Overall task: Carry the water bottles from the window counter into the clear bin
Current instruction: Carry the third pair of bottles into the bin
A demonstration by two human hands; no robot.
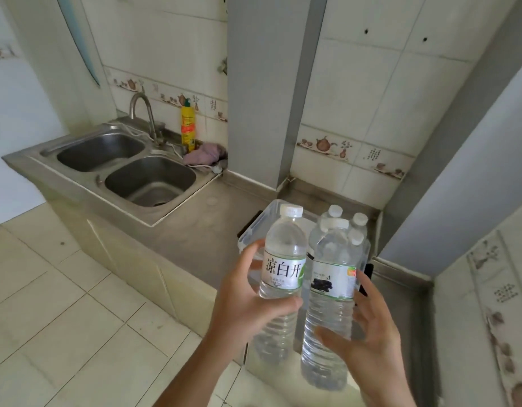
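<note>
Clear bottles (283, 259) w/ white caps, white-green labels; yellow detergent bottle (188, 127); grey counter (195, 239).

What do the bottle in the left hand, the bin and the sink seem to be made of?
Bottle in the left hand: clear thin plastic, it seems; ribbed see-through wall, white screw cap, glossy paper-like label.
Bin: translucent rigid plastic, by its frosted rim and dark clip.
Sink: likely stainless steel; grey brushed metal with dull reflections and some staining.

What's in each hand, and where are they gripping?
Each holds a water bottle by its lower body: left hand the left bottle, right hand the right bottle.
</note>
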